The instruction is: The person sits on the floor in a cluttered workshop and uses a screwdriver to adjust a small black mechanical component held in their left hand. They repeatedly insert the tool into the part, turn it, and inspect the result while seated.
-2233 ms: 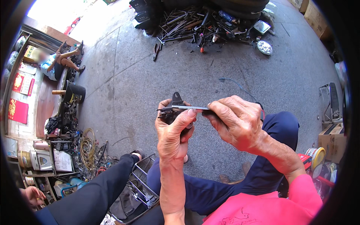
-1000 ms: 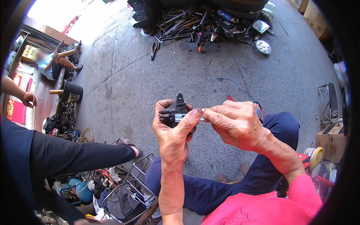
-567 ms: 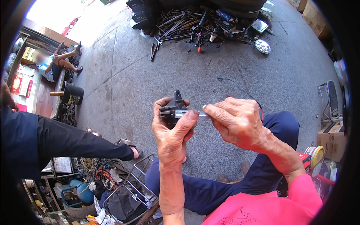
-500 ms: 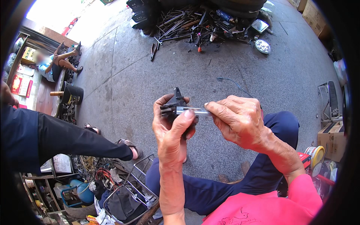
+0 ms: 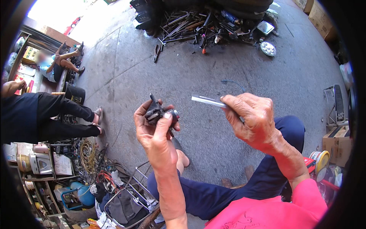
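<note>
While gripping a black part [image 5: 153, 114] in the left hand [image 5: 152, 137], with thumb pressed over the near side and fingers curled round the far side, pinches one end of a flat silver strip [image 5: 207, 100] in the right hand [image 5: 253, 120], between thumb and bent fingers. Points the strip leftward out of the right fingers, with long axis nearly crosswise and free end tipped slightly away from the body. Has that free end clear of the black part: apart from it, to its right and a little farther forward, touching nothing. Slants the tab of the black part forward and to the left; cannot make out the underside, hidden by palm and fingers, nor the length of strip inside the right fist.

Wears a pink shirt [image 5: 267, 208] and navy trousers [image 5: 213, 194], with knees spread below both hands. Has a wire rack [image 5: 131, 191] beside the left knee, a blue tank [image 5: 84, 196] farther left, and cardboard boxes [image 5: 337, 142] beyond the right knee. Faces grey floor [image 5: 183, 76] past the hands, with a standing person [image 5: 49, 118] off to the left, near a black bucket [image 5: 75, 92]. Farther out, faces pliers [image 5: 156, 53], a heap of rods and tools [image 5: 187, 28], and a round lamp [image 5: 268, 49] just right of the heap.
</note>
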The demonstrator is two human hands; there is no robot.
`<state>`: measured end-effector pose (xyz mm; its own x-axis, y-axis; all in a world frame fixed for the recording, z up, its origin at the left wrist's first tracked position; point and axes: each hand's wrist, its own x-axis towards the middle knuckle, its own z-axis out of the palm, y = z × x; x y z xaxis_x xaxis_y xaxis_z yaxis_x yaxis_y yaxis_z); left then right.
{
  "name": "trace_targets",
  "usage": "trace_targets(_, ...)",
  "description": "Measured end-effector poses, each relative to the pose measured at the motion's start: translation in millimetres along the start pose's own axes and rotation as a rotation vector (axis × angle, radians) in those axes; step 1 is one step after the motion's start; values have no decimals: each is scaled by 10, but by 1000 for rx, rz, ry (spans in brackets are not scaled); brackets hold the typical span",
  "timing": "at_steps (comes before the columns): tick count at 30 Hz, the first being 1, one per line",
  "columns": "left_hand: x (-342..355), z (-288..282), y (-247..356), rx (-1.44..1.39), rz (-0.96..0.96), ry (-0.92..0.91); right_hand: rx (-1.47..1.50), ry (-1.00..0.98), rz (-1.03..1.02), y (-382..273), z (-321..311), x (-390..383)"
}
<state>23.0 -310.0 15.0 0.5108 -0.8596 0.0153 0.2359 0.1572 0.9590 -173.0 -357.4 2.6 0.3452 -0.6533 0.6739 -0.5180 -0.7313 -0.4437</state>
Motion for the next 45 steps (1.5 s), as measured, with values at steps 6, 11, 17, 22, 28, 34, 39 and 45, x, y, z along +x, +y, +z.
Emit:
trace_targets(6,-16,57,-76,242,125,45,29,-42,-34,-39,38,-8)
trace_targets(11,-12,92,-128,357,145,37,63,-61,-61,-77,74,-39)
trace_targets(17,-39,105,-151,463,149,22,178,90,-112,-83,116,-36)
trace_targets(22,-77,162,-190,577,194,-17,68,12,-136,-78,145,-54)
trace_targets(28,-77,166,-176,594,140,11,105,2,-56,-76,65,-31)
trace_targets(34,-46,119,-242,709,211,-8,-13,-187,-20,-54,198,-112)
trace_targets(39,-29,115,-223,625,181,-32,10,-95,-28,-101,139,-47)
trace_targets(45,-15,35,-196,91,-76,-87,28,-131,-60,-162,149,-44)
